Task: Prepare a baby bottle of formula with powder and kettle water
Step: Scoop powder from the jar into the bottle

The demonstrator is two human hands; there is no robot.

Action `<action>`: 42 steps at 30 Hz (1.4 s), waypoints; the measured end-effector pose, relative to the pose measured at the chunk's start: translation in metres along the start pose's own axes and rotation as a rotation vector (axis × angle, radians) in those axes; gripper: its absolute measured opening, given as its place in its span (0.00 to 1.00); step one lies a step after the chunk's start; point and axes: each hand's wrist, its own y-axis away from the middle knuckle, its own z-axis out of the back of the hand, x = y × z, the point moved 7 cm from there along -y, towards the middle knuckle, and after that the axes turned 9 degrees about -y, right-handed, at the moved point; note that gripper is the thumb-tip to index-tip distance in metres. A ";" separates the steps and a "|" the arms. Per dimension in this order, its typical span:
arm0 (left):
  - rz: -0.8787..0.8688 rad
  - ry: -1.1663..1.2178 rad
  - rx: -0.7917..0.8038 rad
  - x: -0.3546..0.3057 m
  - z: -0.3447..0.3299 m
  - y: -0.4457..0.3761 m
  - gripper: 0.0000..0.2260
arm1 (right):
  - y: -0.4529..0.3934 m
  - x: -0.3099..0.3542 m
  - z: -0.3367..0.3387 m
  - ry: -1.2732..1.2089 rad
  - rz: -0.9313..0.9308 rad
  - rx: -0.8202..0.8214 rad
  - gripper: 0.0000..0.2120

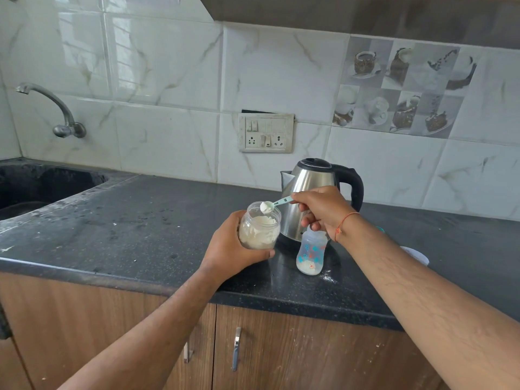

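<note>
Two hands: clear jar (259, 229), heaped plastic scoop (274, 205).

Arms: both of mine are bare from the elbow down, no sleeves in view, with hair visible along the forearms.
Left hand (233, 243): nothing worn on it; no ring, no band, no watch at the wrist.
Right hand (323, 209): no rings on the fingers that show.
Right wrist: a thin orange thread (343, 224) is tied round it, a single strand crossing the wrist at a slant, with a small knot and a short loose end hanging on the underside.
Nails: short on the fingers I can see; finer detail is too small to tell.
</note>
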 end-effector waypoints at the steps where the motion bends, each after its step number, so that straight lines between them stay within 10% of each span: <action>1: 0.003 -0.004 0.000 0.000 0.000 0.000 0.41 | -0.001 -0.001 0.003 -0.036 -0.015 -0.005 0.13; 17: 0.241 0.006 -0.078 0.025 0.000 -0.006 0.39 | 0.014 -0.011 0.073 -0.245 -0.089 -0.115 0.08; 22: 0.183 -0.123 -0.223 0.013 0.008 -0.004 0.50 | 0.024 -0.021 0.098 -0.234 -0.090 -0.157 0.07; 26: -0.201 -0.286 -0.400 -0.028 0.017 0.017 0.39 | 0.029 -0.026 0.108 -0.210 -0.076 -0.161 0.06; 31: -0.445 -0.301 -0.178 -0.068 -0.032 0.030 0.39 | 0.032 -0.032 0.109 -0.160 -0.065 -0.151 0.10; 38: -0.102 0.006 0.211 -0.062 -0.091 0.008 0.55 | 0.033 -0.034 0.106 -0.094 -0.033 -0.155 0.11; 42: -0.064 0.022 0.298 -0.055 -0.098 0.003 0.47 | 0.034 -0.035 0.106 -0.041 0.004 -0.165 0.09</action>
